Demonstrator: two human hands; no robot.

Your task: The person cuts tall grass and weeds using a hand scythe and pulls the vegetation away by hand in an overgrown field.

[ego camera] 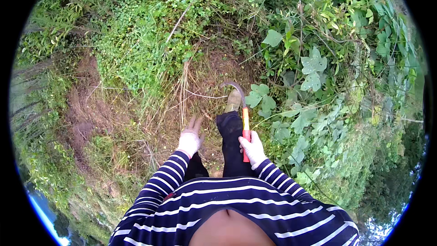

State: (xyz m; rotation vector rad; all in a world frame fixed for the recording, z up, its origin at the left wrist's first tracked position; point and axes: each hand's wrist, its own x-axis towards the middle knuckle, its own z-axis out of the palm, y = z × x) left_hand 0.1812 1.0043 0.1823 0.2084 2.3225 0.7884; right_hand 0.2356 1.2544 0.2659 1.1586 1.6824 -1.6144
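My right hand [253, 147], in a pale work glove, grips the red and yellow handle of a sickle [245, 123]. The sickle points away from me, and its curved metal blade hooks to the left above my shoe [233, 99]. My left hand [191, 139], also gloved, hangs over the dry grass with its fingers extended and nothing in it. Just beyond it stands a bunch of long dry stalks [184, 92]. I cannot tell whether the left fingertips touch the stalks.
Broad-leaved vines [300, 116] crowd the right side, close to the blade. Low leafy ground cover [146, 34] spreads ahead, with a thin dry stick [182, 17] lying across it. A strip of bare brown soil [88, 109] runs along the left.
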